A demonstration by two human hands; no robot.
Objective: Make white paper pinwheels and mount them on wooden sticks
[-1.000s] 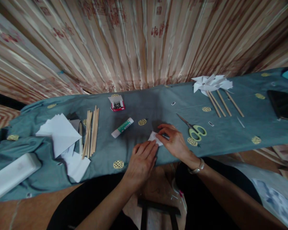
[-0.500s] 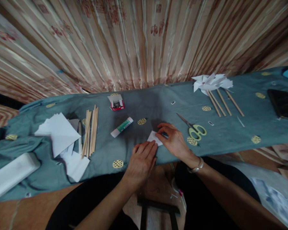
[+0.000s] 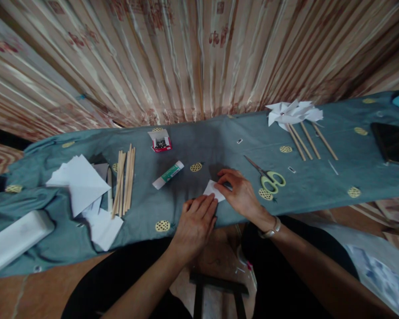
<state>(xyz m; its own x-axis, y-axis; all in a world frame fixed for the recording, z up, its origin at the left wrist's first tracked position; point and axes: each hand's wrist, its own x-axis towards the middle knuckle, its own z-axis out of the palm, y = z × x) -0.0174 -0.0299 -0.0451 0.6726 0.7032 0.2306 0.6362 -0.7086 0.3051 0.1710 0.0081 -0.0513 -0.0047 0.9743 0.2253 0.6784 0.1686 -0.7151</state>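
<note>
A small folded piece of white paper lies near the front edge of the cloth-covered table. My left hand rests with its fingers stretched out side by side, their tips pressing the paper's near edge. From the right, my right hand is closed on the paper, thumb and bent fingers at its right part, which they hide. Green-handled scissors lie to the right of that hand. A glue stick lies to the left of the paper. Behind it stands an opened small red box of metal pins.
Wooden sticks and white paper squares lie on the left, beside a long white case. White paper pinwheels on sticks lie at the back right, with a dark phone beyond. A curtain hangs behind the table.
Both hands stay almost in place on the folded paper. The whole view shifts very slightly; nothing else has visibly moved.
</note>
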